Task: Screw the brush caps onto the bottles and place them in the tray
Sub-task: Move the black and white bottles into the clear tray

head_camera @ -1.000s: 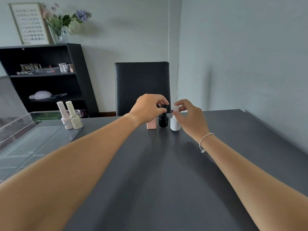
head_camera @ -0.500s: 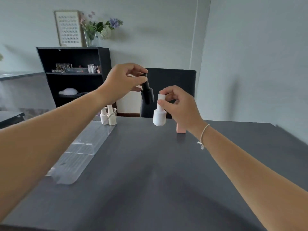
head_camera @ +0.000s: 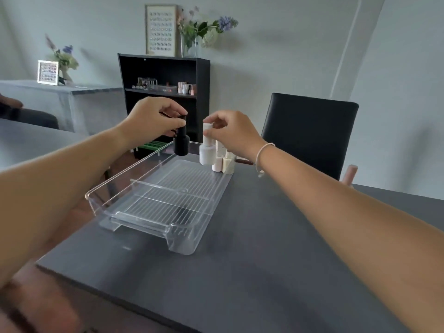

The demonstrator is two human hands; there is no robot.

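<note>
Left hand (head_camera: 153, 116) pinches the black bottle (head_camera: 181, 140) by its cap, right hand (head_camera: 230, 133) the white bottle (head_camera: 207, 150), both above the tray's (head_camera: 134, 179) far end; lower them upright beside the two bottles (head_camera: 223, 163) there. Half a second ago both hung right of the tray

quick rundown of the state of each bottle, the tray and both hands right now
black bottle: capped, upright, held above tray's far end
white bottle: capped, upright, held over tray
two pale bottles: capped, standing in tray's far right corner
tray: on table
left hand: pinches black cap
right hand: pinches white cap
</note>
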